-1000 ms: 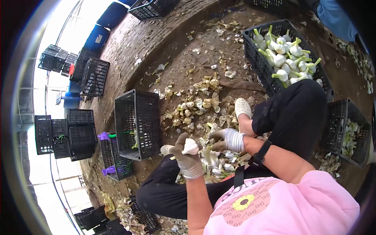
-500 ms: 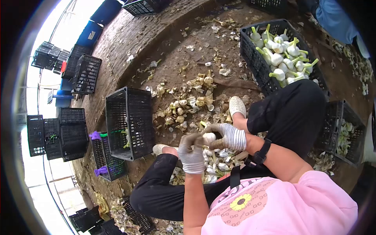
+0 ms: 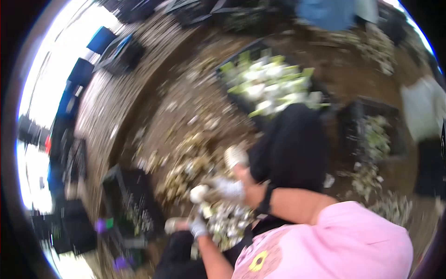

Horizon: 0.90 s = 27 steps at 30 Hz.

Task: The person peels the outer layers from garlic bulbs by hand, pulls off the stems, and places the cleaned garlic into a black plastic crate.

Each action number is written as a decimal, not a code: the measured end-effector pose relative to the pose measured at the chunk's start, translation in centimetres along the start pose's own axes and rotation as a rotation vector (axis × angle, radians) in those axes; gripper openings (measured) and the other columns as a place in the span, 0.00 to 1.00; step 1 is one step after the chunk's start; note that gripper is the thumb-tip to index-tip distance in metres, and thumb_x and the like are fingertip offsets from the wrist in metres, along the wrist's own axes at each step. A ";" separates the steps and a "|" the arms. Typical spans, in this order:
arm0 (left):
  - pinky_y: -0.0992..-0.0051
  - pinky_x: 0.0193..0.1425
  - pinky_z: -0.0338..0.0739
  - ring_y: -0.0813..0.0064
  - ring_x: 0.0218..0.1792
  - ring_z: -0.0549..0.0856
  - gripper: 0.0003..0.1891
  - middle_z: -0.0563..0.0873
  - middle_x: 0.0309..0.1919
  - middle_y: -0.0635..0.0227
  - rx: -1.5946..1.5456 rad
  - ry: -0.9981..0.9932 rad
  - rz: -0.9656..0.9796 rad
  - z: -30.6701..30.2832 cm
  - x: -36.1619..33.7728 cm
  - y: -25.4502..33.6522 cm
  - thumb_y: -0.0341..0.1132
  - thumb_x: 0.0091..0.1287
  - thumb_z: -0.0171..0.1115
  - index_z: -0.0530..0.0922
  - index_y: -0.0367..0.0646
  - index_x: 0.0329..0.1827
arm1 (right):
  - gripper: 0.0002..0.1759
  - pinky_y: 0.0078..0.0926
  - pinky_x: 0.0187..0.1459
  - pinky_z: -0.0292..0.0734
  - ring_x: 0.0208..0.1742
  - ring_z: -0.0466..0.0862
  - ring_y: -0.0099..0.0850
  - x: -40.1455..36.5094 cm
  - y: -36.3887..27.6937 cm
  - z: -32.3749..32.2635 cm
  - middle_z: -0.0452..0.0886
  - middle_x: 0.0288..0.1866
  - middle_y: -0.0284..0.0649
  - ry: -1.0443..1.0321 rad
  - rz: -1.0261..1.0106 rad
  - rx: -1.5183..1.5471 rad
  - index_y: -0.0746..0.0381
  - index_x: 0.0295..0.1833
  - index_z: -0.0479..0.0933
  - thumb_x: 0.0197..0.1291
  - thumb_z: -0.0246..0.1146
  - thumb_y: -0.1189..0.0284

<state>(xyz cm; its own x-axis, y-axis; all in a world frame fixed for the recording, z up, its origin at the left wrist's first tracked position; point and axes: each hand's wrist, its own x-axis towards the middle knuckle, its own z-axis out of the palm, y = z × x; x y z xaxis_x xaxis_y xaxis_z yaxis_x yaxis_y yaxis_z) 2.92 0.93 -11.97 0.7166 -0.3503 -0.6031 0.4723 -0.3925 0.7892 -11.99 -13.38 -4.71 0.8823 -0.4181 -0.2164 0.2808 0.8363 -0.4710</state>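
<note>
Motion blurs the whole view. A white garlic bulb [image 3: 199, 194] shows between my gloved hands, low over the ground. My right hand [image 3: 225, 189], in a striped glove, reaches in from the right with its fingers at the bulb. Just below the bulb is my left hand [image 3: 198, 226], also gloved, its fingers smeared by motion. Cut white and green garlic pieces [image 3: 228, 221] lie beneath and beside my hands. Beyond them, a pile of trimmed garlic [image 3: 183, 172] rests on the soil.
A black crate full of white bulbs with green stems [image 3: 269, 81] stands past my right knee. One black crate [image 3: 130, 202] is at the left, another with green scraps [image 3: 371, 132] at the right. A person's blue clothing [image 3: 325, 14] shows at the top.
The view has swung to the right, and the crates and my hands now appear further left and blurred. My hands have separated somewhat, with the bulb at my right fingers.
</note>
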 end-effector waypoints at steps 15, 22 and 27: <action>0.73 0.43 0.73 0.73 0.36 0.79 0.13 0.83 0.37 0.61 0.614 -0.379 0.245 0.3 3.2 -4.4 0.30 0.56 0.58 0.77 0.36 0.43 | 0.19 0.41 0.39 0.77 0.41 0.76 0.34 -5.4 -12.8 0.3 0.76 0.44 0.41 -0.253 -0.613 0.464 0.61 0.47 0.73 0.59 0.56 0.56; 0.70 0.52 0.72 0.64 0.46 0.80 0.26 0.82 0.44 0.53 0.943 -0.384 0.239 -1.5 6.0 -6.1 0.44 0.53 0.66 0.75 0.35 0.50 | 0.29 0.25 0.42 0.77 0.43 0.80 0.33 -0.2 -6.0 5.4 0.79 0.42 0.46 -0.230 -0.052 0.079 0.66 0.51 0.72 0.58 0.56 0.50; 0.74 0.44 0.74 0.71 0.38 0.81 0.18 0.83 0.39 0.59 0.467 0.070 0.202 -4.3 13.1 -3.1 0.36 0.55 0.66 0.76 0.36 0.46 | 0.21 0.19 0.42 0.74 0.44 0.78 0.24 3.0 1.7 -0.4 0.78 0.42 0.37 0.204 0.117 -0.181 0.62 0.50 0.72 0.59 0.59 0.57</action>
<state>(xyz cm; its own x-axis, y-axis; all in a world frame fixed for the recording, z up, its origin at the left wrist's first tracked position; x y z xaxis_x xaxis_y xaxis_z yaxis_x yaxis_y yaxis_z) 13.04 1.25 -21.83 0.8103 -0.4067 -0.4219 0.0525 -0.6666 0.7435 -9.06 -13.37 -6.50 0.8051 -0.4009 -0.4372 0.0937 0.8137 -0.5736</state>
